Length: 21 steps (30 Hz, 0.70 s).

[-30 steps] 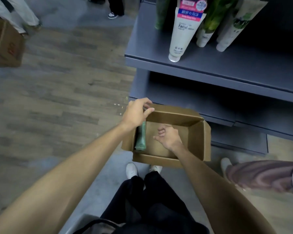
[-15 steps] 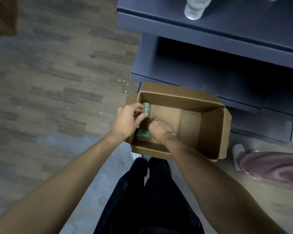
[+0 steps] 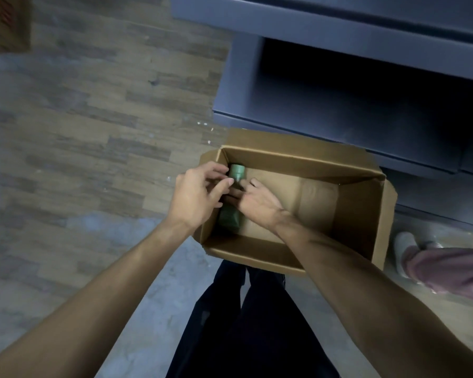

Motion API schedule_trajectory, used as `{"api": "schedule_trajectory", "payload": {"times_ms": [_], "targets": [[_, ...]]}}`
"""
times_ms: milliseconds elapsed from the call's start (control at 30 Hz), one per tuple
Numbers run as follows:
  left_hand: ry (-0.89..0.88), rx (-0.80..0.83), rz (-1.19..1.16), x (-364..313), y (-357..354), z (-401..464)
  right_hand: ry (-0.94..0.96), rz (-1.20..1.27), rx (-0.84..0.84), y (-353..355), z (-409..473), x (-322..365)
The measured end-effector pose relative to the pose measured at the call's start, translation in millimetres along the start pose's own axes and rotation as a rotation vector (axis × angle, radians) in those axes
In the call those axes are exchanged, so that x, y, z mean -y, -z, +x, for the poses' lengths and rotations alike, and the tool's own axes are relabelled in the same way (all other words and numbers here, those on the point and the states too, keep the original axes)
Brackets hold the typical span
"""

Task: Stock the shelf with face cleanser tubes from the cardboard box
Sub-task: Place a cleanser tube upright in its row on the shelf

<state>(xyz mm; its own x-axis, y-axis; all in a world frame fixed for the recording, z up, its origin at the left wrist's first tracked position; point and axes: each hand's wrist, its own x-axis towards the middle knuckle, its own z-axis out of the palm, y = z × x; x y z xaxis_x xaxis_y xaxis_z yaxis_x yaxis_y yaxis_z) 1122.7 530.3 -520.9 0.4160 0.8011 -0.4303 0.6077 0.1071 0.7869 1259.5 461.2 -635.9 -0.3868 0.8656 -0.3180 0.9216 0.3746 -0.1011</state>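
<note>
hands: left hand (image 3: 195, 199) and right hand (image 3: 257, 204) grip green tube (image 3: 234, 197) | inside cardboard box (image 3: 363, 211) | below grey shelf (image 3: 339, 85)

Floor (image 3: 99, 126): wood-look planks at left, grey patch nearer camera. Open cardboard box (image 3: 363, 214) stands on floor, just before dark grey shelf unit (image 3: 325, 85), whose base also rests on floor. Second cardboard box (image 3: 7, 25) at top-left corner, partly cut off; cannot tell if it touches floor. White shoe (image 3: 404, 249) on floor right of open box. Small pale specks (image 3: 202, 124) scattered near shelf corner.
</note>
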Motion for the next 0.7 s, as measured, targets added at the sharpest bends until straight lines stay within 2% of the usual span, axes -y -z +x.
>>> {"api": "schedule_trajectory", "payload": {"times_ms": [133, 300, 433, 567, 700], "targets": [[0.0, 0.011, -0.015, -6.5, 0.5, 2.1, -0.059, 0.118, -0.079, 7.2, -19.6, -11.7], [0.006, 0.019, 0.002, -9.4, -1.7, 1.6, -0.075, 0.236, 0.038, -7.4, -40.4, -17.8], [0.001, 0.023, 0.028, -4.6, -1.8, -0.3, -0.205, 0.377, -0.099, -18.0, -60.0, -9.9], [-0.007, 0.017, 0.026, -3.9, -5.4, 0.7, -0.223, 0.49, 0.062, -10.6, -84.8, -14.7], [-0.057, -0.001, 0.111, -2.8, -9.1, -0.1, -0.26, 0.375, 0.146, -13.7, -93.6, -17.0]]}}
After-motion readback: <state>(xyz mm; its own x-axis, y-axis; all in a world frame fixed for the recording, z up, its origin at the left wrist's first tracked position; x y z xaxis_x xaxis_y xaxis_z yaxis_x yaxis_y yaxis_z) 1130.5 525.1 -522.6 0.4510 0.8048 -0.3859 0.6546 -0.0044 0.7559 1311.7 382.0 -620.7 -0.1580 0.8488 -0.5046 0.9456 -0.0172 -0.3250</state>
